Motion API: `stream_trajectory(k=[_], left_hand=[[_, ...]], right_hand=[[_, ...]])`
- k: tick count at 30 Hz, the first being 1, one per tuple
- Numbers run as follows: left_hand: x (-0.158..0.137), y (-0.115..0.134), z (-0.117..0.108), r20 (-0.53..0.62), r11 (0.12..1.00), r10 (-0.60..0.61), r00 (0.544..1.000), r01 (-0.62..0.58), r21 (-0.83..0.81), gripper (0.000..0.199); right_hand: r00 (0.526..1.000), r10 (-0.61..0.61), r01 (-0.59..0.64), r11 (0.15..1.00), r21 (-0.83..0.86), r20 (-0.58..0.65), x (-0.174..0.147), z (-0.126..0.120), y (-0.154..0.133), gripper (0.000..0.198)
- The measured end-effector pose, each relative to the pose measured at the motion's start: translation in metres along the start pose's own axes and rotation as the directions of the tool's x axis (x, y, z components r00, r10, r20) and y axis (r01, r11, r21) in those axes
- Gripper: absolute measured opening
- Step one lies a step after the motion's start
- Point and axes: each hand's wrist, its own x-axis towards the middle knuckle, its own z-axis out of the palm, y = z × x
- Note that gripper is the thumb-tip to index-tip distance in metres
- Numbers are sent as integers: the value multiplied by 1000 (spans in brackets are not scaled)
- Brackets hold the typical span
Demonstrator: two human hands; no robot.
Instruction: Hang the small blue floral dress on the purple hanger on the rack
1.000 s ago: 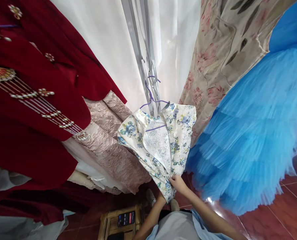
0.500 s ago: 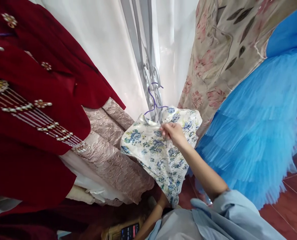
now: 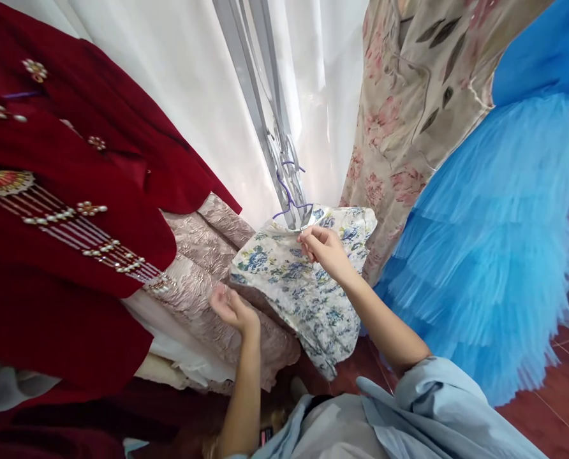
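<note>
A white blouse with blue flowers and green leaves (image 3: 284, 274) hangs on a purple hanger (image 3: 290, 199) in the middle. My right hand (image 3: 323, 247) pinches the blouse's front at the neckline, just below the hanger. To the left of the blouse, my left hand (image 3: 231, 309) is raised, with its fingers loosely bent and apart and nothing in them. It is slightly blurred and in front of a pink brocade garment (image 3: 193, 280); whether it touches that cloth I cannot tell.
A dark red jacket with pearl ornaments (image 3: 93, 210) hangs at the left. On the right are a beige floral dress (image 3: 384, 127) and a blue tiered tulle dress (image 3: 476, 248). A grey metal stand (image 3: 249, 70) rises before white curtains (image 3: 169, 76). Red tiles (image 3: 528, 414) cover the floor.
My left hand has come up from low beside my body to the left of the blouse. The blouse's lower part has swung and spread. My right hand stays at the neckline.
</note>
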Motion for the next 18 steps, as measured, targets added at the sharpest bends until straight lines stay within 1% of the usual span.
stream_trajectory(k=[1, 2, 3, 4, 5, 6, 7, 8, 9, 10, 13, 15, 16, 17, 18], left_hand=[[19, 25, 10, 21, 976, 207, 978, -205, -72, 35], [35, 54, 22, 164, 933, 356, 920, -339, -123, 32], [48, 83, 34, 382, 890, 454, 805, -428, -156, 29], [56, 111, 47, 592, 856, 488, 641, -484, -181, 25], [62, 135, 60, 728, 830, 486, 484, -516, -211, 23], [65, 155, 72, 821, 816, 454, 345, -531, -229, 23], [67, 169, 82, 871, 810, 421, 253, -538, -235, 22], [67, 177, 89, 892, 804, 402, 205, -545, -237, 22], [66, 181, 95, 898, 795, 399, 186, -558, -237, 21], [66, 181, 99, 890, 777, 415, 190, -582, -238, 20], [65, 175, 102, 820, 688, 526, 225, -680, -254, 19], [67, 176, 100, 757, 643, 599, 262, -721, -259, 20], [69, 177, 100, 731, 634, 622, 281, -729, -259, 20], [72, 180, 99, 712, 632, 636, 298, -730, -259, 20], [77, 182, 99, 700, 641, 639, 319, -723, -256, 21]], right_hand=[[1000, -18, 18, 1000, -16, 6, -3, 0, 1, 20], [999, -34, 34, 999, -41, 14, -4, 0, 2, 19], [998, -50, 52, 996, -74, 23, -6, 0, 2, 19], [997, -72, 75, 991, -113, 27, -6, -1, 2, 19], [995, -97, 100, 982, -160, 28, -6, -3, 2, 20], [992, -120, 123, 970, -208, 26, -5, -5, 2, 22], [990, -136, 137, 958, -250, 23, -4, -7, 3, 24], [990, -142, 141, 948, -284, 16, -2, -10, 4, 26], [990, -140, 135, 942, -307, 5, 1, -12, 6, 28], [991, -134, 124, 939, -322, -8, 4, -13, 8, 30], [991, -114, 87, 941, -326, -64, 10, -13, 25, 28], [993, -77, 41, 938, -344, -92, 7, -11, 48, 22], [994, -39, -1, 928, -373, -101, 2, -11, 63, 20], [994, 15, -60, 905, -421, -110, -7, -12, 80, 20], [988, 89, -141, 862, -486, -128, -19, -14, 99, 20]])
